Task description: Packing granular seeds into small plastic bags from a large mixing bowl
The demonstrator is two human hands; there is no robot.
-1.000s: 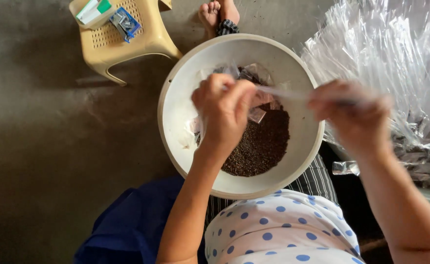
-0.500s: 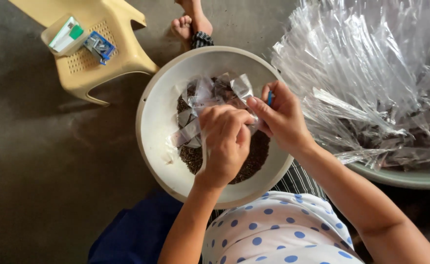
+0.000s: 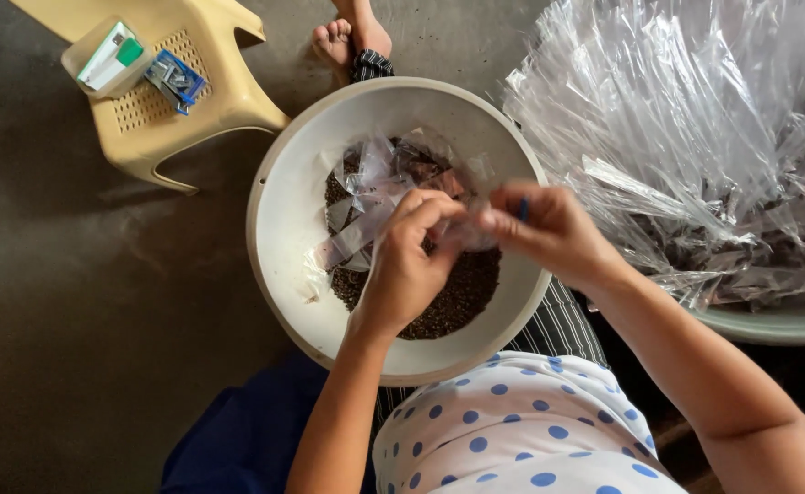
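Seen from above, two bare hands meet over a white bowl (image 3: 283, 210) of dark seeds (image 3: 457, 297) at the centre of the frame. The left hand (image 3: 407, 265) and right hand (image 3: 553, 229) each pinch one end of a small clear packet (image 3: 471, 229), which lies crosswise between their fingertips. Loose clear packets (image 3: 370, 197) rest on the seeds just up-left of the left hand's fingers.

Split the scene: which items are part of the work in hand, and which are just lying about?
In use:
- left hand and right hand, together pinching a small clear plastic packet
- round white plastic basin of dark seeds, with loose clear packets on top

Lying about:
- heap of clear plastic bags
- yellow plastic stool carrying a small box and a blue stapler
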